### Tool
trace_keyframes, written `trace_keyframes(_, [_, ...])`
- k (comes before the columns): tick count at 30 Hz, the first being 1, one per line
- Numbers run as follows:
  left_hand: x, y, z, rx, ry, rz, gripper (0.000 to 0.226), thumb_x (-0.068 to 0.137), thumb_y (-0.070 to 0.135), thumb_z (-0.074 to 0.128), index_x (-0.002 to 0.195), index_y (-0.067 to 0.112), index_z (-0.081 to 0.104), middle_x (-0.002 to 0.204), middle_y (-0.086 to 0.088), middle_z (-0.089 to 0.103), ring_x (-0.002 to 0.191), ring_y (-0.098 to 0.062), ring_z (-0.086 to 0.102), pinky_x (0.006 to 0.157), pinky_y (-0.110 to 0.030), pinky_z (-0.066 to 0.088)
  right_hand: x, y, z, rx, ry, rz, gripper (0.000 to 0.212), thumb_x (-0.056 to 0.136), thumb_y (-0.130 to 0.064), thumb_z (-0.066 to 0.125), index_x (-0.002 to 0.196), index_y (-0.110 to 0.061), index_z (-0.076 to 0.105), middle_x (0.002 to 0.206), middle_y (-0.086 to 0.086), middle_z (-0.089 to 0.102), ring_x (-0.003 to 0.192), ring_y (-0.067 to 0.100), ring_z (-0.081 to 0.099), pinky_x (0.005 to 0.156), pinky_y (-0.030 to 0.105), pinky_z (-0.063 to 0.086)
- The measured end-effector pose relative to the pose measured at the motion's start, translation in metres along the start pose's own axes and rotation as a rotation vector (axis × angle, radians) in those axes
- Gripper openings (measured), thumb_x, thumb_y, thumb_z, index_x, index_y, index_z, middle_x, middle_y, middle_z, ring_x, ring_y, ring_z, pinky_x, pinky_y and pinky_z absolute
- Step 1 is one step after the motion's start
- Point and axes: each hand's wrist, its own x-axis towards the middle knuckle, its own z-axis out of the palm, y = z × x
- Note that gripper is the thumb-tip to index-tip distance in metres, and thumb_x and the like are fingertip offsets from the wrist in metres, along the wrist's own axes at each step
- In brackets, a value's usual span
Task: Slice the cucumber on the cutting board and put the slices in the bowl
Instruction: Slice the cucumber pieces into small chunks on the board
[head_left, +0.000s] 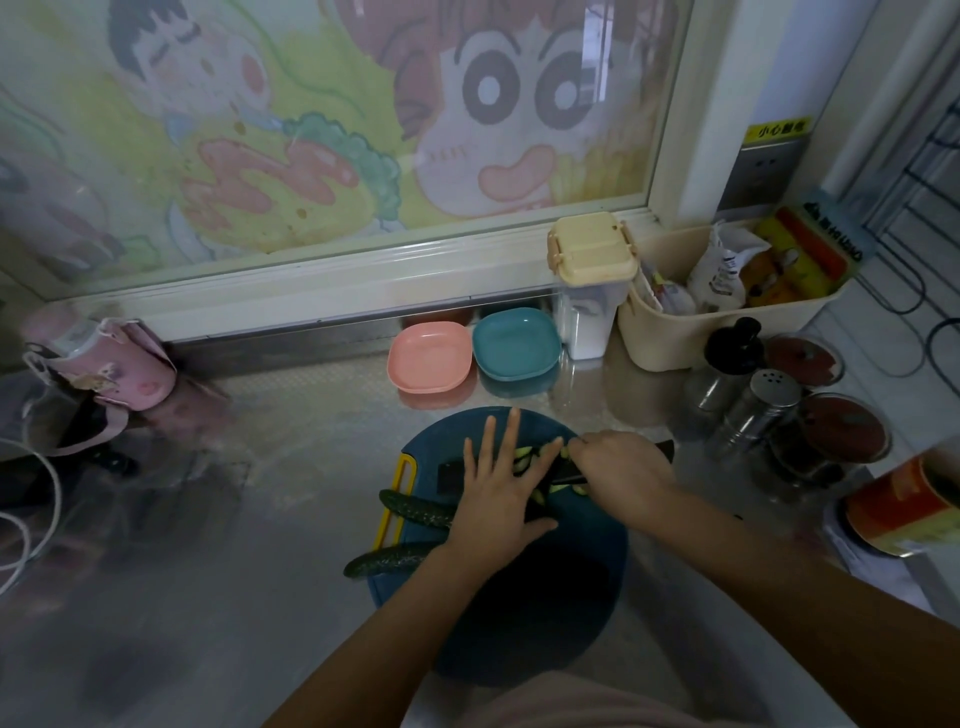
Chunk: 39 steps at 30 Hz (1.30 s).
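pale green cucumber slices (522, 457) lie beside the black-bladed knife (452, 475) on the far half of the round dark-blue cutting board (571, 545). the left hand (498, 483) lies flat over them with fingers straight, and the right hand (618, 467) clenches the knife's handle. two dark green whole cucumbers (415, 512) rest at the board's left edge (one overhangs it). a pink square plastic bowl (430, 357) and a teal square plastic bowl (517, 343) sit at the back edge of the steel worktop (260, 415).

A steel counter (208, 571) carries a round blue board (592, 535). Just behind the board sit a pink bowl (430, 356) and a teal bowl (516, 343), side by side. Behind and right of the board stand a basket (675, 338), a shaker (758, 410) and jars (836, 436). Well left of it lies a pink bottle (98, 364).
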Motion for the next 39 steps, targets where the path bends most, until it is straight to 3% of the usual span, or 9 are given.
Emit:
trace_keyframes(11, [-0.001,-0.004,0.009,-0.049,0.007,-0.053,0.092,0.082,0.041,0.065,0.145,0.042,-0.002,0.154,-0.008,-0.019,0.139,-0.032,-0.023,0.108,-0.05,-0.014,0.006,-0.001,-0.007,-0.051,-0.028,0.0,0.017,0.09,-0.016,0.05,0.105,-0.01,0.052,0.109,0.008,0.06,0.098,0.024,0.058,0.067,0.029,0.033])
trace_keyframes(22, [0.006,-0.042,0.016,-0.031,-0.051,-0.165,0.083,0.085,0.061,0.048,0.148,0.038,-0.001,0.156,-0.006,-0.016,0.141,-0.028,-0.019,0.111,-0.044,-0.015,-0.006,0.012,-0.012,-0.043,-0.035,0.09,0.018,0.09,-0.014,0.048,0.107,-0.015,0.055,0.106,0.002,0.061,0.094,0.019,0.059,0.064,0.028,0.032])
trace_keyframes(25, [0.004,-0.059,0.02,-0.026,-0.047,-0.19,0.081,0.082,0.072,0.032,0.149,0.035,0.005,0.157,-0.008,-0.01,0.142,-0.029,-0.014,0.111,-0.042,-0.014,-0.011,0.024,-0.014,-0.017,-0.015,0.128,0.014,0.093,-0.02,0.045,0.103,-0.017,0.055,0.101,0.001,0.061,0.091,0.019,0.06,0.063,0.027,0.032])
trace_keyframes(28, [-0.001,-0.076,0.023,-0.097,-0.049,-0.21,0.104,0.063,0.088,0.005,0.149,0.029,0.012,0.157,-0.009,-0.002,0.144,-0.028,-0.007,0.111,-0.037,-0.012,-0.02,0.037,-0.014,0.039,0.006,0.163,0.015,0.094,-0.031,0.047,0.099,-0.02,0.056,0.096,-0.001,0.062,0.086,0.016,0.059,0.063,0.025,0.035])
trace_keyframes(30, [-0.006,-0.086,0.025,-0.184,-0.03,-0.265,0.115,0.058,0.092,-0.003,0.15,0.025,0.01,0.157,-0.01,0.003,0.144,-0.027,-0.001,0.113,-0.034,-0.007,-0.025,0.043,-0.011,0.107,0.008,0.212,0.017,0.092,-0.038,0.05,0.095,-0.022,0.056,0.093,-0.002,0.062,0.084,0.015,0.059,0.064,0.024,0.039])
trace_keyframes(32, [-0.005,-0.088,0.023,-0.281,0.02,-0.283,0.104,0.068,0.085,0.014,0.149,0.021,0.015,0.156,-0.012,0.011,0.143,-0.029,0.007,0.115,-0.035,0.001,-0.027,0.047,-0.006,0.21,-0.012,0.287,0.02,0.088,-0.045,0.054,0.085,-0.025,0.053,0.082,-0.004,0.06,0.076,0.014,0.056,0.06,0.024,0.038])
trace_keyframes(34, [0.0,-0.079,0.019,-0.36,0.122,-0.187,0.073,0.083,0.062,0.04,0.14,0.017,0.042,0.149,-0.015,0.032,0.139,-0.033,0.025,0.115,-0.043,0.02,-0.028,0.05,0.0,0.354,-0.02,0.372,0.029,0.088,-0.051,0.053,0.074,-0.026,0.048,0.07,-0.006,0.054,0.067,0.013,0.053,0.054,0.025,0.037])
trace_keyframes(36, [0.011,-0.062,0.018,-0.367,0.265,-0.035,0.039,0.085,0.035,0.057,0.113,0.011,0.068,0.131,-0.015,0.055,0.126,-0.036,0.046,0.104,-0.046,0.039,-0.027,0.053,0.008,0.5,0.023,0.447,0.036,0.089,-0.052,0.048,0.068,-0.024,0.046,0.066,-0.004,0.053,0.066,0.015,0.055,0.056,0.029,0.041])
trace_keyframes(39, [0.032,-0.033,0.014,-0.381,0.284,0.094,0.027,0.083,0.024,0.062,0.103,0.009,0.073,0.123,-0.013,0.061,0.119,-0.035,0.053,0.104,-0.026,0.03,-0.024,0.06,0.01,0.578,0.056,0.516,0.041,0.091,-0.05,0.047,0.063,-0.021,0.042,0.064,0.001,0.052,0.066,0.02,0.056,0.061,0.032,0.044])
